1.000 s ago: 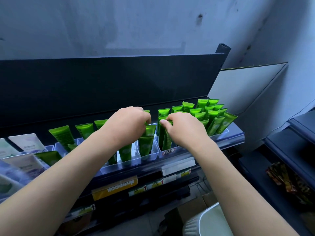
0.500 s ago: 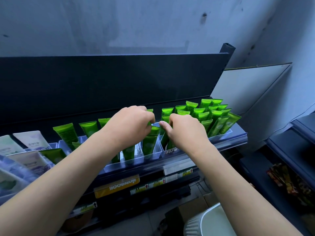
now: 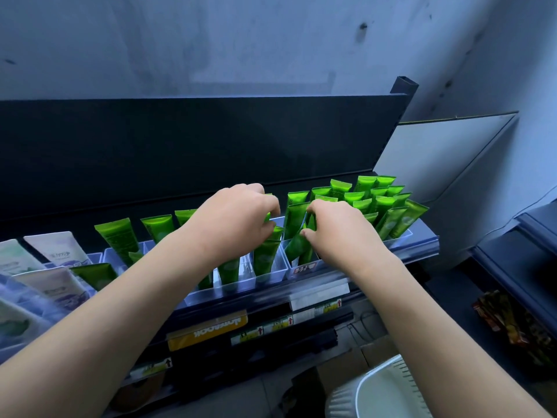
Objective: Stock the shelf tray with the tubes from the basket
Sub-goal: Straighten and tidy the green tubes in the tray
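Several bright green tubes (image 3: 382,203) stand upright in clear divided shelf trays (image 3: 272,274) along the dark shelf. My left hand (image 3: 233,218) reaches into the middle compartment, its fingers curled around the top of a green tube (image 3: 265,256). Just to the right, my right hand (image 3: 340,233) pinches a tilted green tube (image 3: 297,247) in the neighbouring compartment. The fingertips of both hands are partly hidden among the tubes. The white basket (image 3: 388,390) shows at the bottom edge, below my right forearm; no tubes are visible in it.
Pale tubes with purple and green print (image 3: 57,251) fill the trays at the left. Price labels (image 3: 208,328) line the shelf front. A dark back panel (image 3: 211,146) rises behind the trays. A lower dark shelf with colourful packets (image 3: 509,321) stands to the right.
Both hands stay over the same two compartments. The right hand's tube has tilted further left, and my view has shifted slightly.
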